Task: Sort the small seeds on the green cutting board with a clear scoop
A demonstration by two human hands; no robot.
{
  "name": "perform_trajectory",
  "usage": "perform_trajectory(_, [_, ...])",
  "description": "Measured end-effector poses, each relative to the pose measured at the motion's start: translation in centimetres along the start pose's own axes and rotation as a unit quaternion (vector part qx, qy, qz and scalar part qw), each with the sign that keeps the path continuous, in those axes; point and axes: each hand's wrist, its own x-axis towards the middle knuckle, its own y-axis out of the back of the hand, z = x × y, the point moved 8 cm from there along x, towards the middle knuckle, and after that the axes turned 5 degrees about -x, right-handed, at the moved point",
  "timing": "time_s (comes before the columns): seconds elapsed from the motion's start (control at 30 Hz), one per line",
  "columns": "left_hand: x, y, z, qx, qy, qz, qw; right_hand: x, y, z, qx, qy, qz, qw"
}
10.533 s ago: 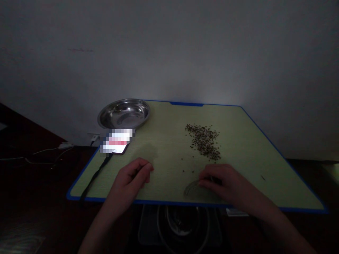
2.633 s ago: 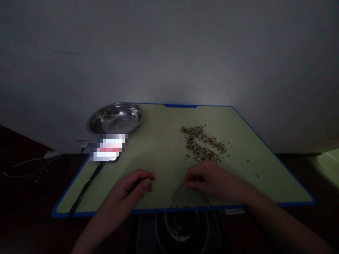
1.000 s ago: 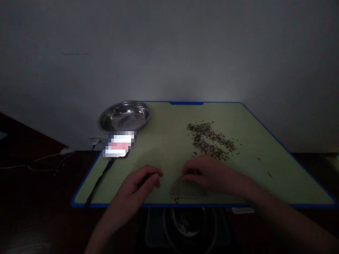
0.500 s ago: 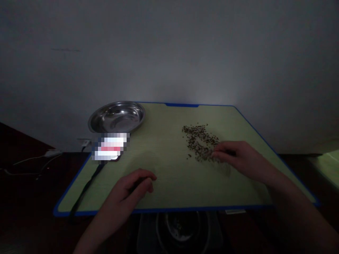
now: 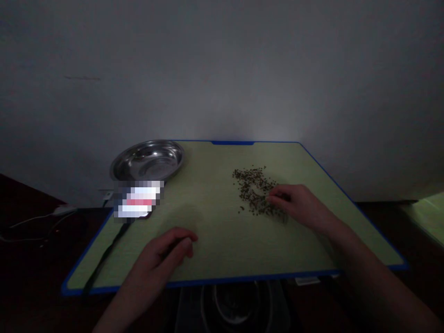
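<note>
Small dark seed-like grains lie scattered in a loose patch on the pale green tabletop. At the patch's right edge is my right hand, its thumb and index finger pinched together over the grains. Whatever is between those fingertips is too small and dim to make out. My left hand hovers near the front left of the table, loosely curled, with the index finger stretched past the thumb and nothing visible in it.
A shiny metal basin stands at the back left. In front of it lies a phone with a blurred bright screen and a black strap hanging over the edge. Below the front edge sits a dark round pan-like vessel.
The whole view has shifted slightly, moving the scene left and down. My right hand stays pinched at the grains, its fingertips a little further into the patch. My left hand keeps its pose.
</note>
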Motion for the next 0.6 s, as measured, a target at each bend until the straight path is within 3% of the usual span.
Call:
perform_trajectory(0.37, [0.0,0.1,0.4,-0.005,-0.010,0.000,1.000,1.5,0.3,-1.2,-0.002,0.022,0.002,1.000])
perform_trajectory(0.6, [0.0,0.0,0.5,-0.009,-0.013,-0.001,1.000,2.1,-0.9,-2.5,-0.019,0.052,-0.032,0.998])
